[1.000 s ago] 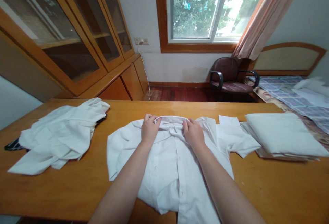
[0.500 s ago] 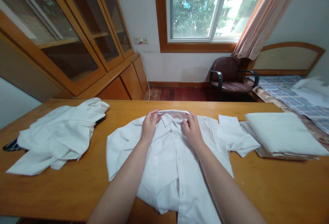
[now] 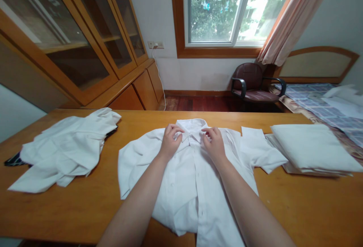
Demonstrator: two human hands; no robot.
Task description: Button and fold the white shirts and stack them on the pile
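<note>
A white short-sleeved button shirt (image 3: pixel 181 190) lies front up on the wooden table, its collar (image 3: pixel 193 124) at the far side and its front placket running toward me. My left hand (image 3: pixel 171 141) is at the left collar point, with thumb and index finger apart. At the right collar point, my right hand (image 3: pixel 213 143) has its fingers curved and a gap between thumb and index finger. Both hands rest on or just over the cloth; neither visibly pinches it. My forearms cover parts of the shirt's front.
A loose heap of white clothes (image 3: pixel 68 145) with some dark striped cloth lies on the table (image 3: pixel 300 209) at left. Folded white clothes (image 3: pixel 312 146) are stacked at right, close to the shirt's sleeve. Beyond stand a glass-door cabinet (image 3: pixel 93 46), an armchair (image 3: pixel 252 82) and a bed.
Both hands have come off the collar's top edge and moved down toward me to the collar points. The collar now shows as a rounded, turned-down band.
</note>
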